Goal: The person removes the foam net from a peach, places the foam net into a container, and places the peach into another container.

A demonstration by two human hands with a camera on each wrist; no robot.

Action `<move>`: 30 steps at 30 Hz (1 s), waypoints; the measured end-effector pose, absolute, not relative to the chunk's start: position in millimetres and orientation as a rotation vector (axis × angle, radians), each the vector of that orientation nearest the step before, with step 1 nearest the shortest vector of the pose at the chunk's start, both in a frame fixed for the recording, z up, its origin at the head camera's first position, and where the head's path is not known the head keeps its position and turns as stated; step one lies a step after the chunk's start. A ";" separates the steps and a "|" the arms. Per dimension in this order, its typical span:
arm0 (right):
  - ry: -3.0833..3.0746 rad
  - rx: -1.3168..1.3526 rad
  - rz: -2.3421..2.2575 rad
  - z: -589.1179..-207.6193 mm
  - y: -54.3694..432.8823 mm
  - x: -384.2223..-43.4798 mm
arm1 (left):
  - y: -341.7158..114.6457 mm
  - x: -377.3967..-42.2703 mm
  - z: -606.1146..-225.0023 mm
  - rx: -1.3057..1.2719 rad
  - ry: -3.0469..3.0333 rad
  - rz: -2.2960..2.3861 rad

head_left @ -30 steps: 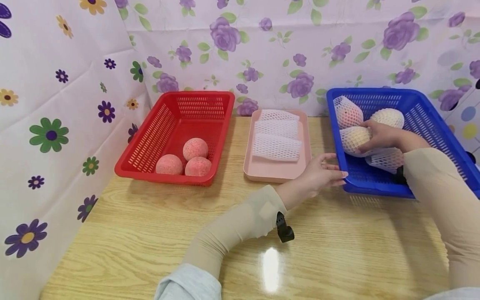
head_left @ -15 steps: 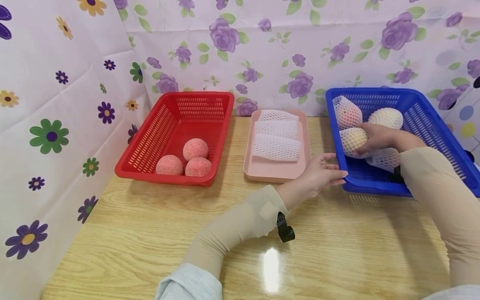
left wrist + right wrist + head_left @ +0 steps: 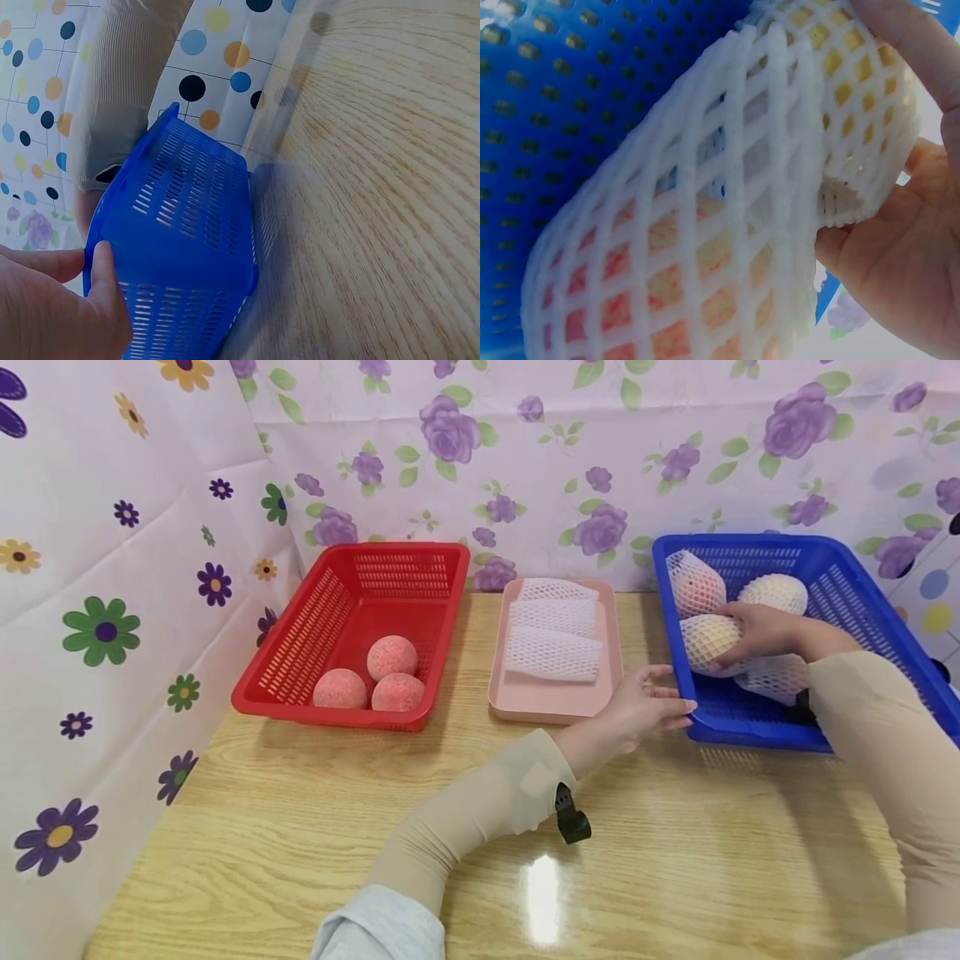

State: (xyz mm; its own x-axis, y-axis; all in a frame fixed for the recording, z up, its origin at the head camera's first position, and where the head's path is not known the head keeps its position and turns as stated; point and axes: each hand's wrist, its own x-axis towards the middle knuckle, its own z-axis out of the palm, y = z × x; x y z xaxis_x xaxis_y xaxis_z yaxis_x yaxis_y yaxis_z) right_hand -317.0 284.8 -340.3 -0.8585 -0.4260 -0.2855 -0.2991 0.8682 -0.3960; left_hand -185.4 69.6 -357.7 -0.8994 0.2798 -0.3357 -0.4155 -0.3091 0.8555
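Inside the blue basket (image 3: pixel 862 602), my right hand (image 3: pixel 765 631) holds a yellowish round fruit in a white foam net (image 3: pixel 705 639). Close up in the right wrist view, the hand curls around that netted fruit (image 3: pixel 855 82), and a red-and-yellow netted fruit (image 3: pixel 675 292) lies in front of it. My left hand (image 3: pixel 637 714) pinches the basket's near left rim; the left wrist view shows its fingertips at the rim. Also in the basket are a pinkish netted fruit (image 3: pixel 697 587), a pale netted one (image 3: pixel 776 593) and another white net (image 3: pixel 774 678), partly hidden by the right arm.
A pink tray (image 3: pixel 536 702) with several flat white foam nets (image 3: pixel 555 652) stands in the middle. To its left is a red basket (image 3: pixel 337 597) with three pinkish-red balls (image 3: pixel 392 657). Flowered cloth (image 3: pixel 547 468) hangs behind and at the left of the wooden table (image 3: pixel 300 843).
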 end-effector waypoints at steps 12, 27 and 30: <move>2.700 -0.572 -0.476 -331.3 288.3 -314.8 | 71.0 -185.1 -356.6 -0.170 1.524 2.245; 2.692 -0.523 -0.553 -317.2 294.0 -304.1 | 68.7 -184.9 -354.7 -0.181 1.625 2.201; 2.698 -0.530 -0.565 -313.7 294.7 -302.6 | 67.4 -187.4 -354.3 -0.190 1.682 2.179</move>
